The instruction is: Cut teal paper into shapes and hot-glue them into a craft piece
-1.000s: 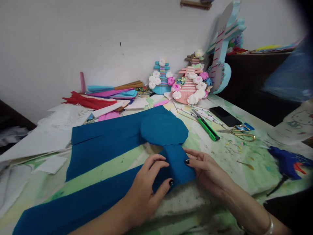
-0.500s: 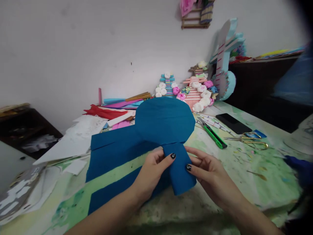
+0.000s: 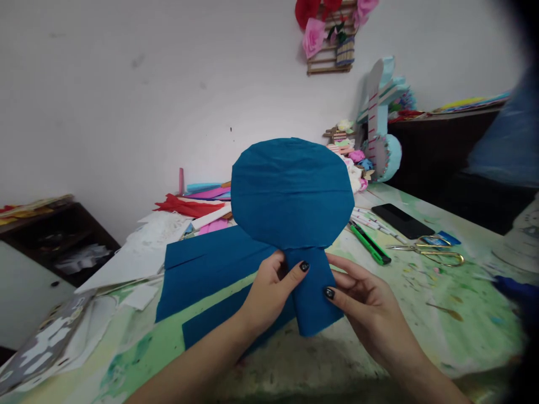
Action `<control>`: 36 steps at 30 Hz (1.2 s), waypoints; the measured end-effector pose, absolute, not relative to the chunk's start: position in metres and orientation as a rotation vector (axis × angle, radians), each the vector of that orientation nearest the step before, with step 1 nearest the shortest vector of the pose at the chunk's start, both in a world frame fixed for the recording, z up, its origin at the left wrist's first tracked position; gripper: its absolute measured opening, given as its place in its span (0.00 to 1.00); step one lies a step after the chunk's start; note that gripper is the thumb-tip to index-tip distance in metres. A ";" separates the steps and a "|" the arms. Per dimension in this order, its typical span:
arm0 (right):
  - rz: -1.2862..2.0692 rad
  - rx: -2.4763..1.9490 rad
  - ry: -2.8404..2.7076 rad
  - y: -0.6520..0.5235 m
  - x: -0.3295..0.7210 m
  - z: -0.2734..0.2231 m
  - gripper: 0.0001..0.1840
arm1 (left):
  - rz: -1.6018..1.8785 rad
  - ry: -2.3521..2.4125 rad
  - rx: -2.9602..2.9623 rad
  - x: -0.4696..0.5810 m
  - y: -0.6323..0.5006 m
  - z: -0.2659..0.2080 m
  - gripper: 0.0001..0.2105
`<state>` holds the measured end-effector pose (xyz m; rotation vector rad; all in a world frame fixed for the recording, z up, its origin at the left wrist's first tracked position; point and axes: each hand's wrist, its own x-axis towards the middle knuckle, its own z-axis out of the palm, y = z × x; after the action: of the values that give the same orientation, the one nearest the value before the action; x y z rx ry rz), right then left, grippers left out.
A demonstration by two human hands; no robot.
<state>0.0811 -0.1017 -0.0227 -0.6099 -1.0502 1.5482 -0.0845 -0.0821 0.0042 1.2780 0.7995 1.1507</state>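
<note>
A blue paddle-shaped cutout (image 3: pixel 292 193), with a broad rounded head and a short handle strip, stands raised above the table, its face toward me. My left hand (image 3: pixel 273 286) pinches the left edge of the handle, thumb in front and fingers behind. On the handle's right edge, my right hand (image 3: pixel 362 294) grips with its thumb in front and fingers partly hidden behind. Flat on the table behind my left hand lies a blue sheet (image 3: pixel 206 269). A narrower blue strip (image 3: pixel 219 320) is partly covered by my left forearm.
To the right lie a green utility knife (image 3: pixel 370 244), a black phone (image 3: pixel 402 220), gold-handled scissors (image 3: pixel 440 251) and several striped sticks (image 3: pixel 379 224). Folded red paper (image 3: pixel 189 206) and white sheets (image 3: pixel 138 247) are at the left back. A light-blue guitar-shaped craft (image 3: pixel 381 123) leans against the wall.
The blue cutout has tilted up, its rounded head now higher and facing me more fully, hiding flower crafts behind it. Both hands keep their hold. The camera view has tipped upward.
</note>
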 end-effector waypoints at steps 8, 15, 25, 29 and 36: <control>1.569 -0.583 -1.035 -0.106 0.090 -0.022 0.25 | 1.047 0.592 1.397 -0.108 -0.055 -0.006 0.18; 1.567 -0.605 -1.071 -0.108 0.095 -0.029 0.24 | 1.026 0.604 1.338 -0.108 -0.049 -0.010 0.21; 1.503 -0.627 -1.086 -0.103 0.092 -0.035 0.22 | 1.053 0.588 1.297 -0.109 -0.050 -0.018 0.33; 1.450 -0.657 -1.101 -0.104 0.091 -0.034 0.21 | 1.106 0.564 1.313 -0.108 -0.051 -0.021 0.34; 1.378 -0.743 -1.130 -0.105 0.091 -0.035 0.21 | 1.159 0.715 1.410 -0.111 -0.050 -0.029 0.34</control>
<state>0.0913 -0.1054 -0.0351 -0.7429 -1.1298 1.3775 -0.1105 -0.0498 -0.0288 1.4104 0.7155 1.1592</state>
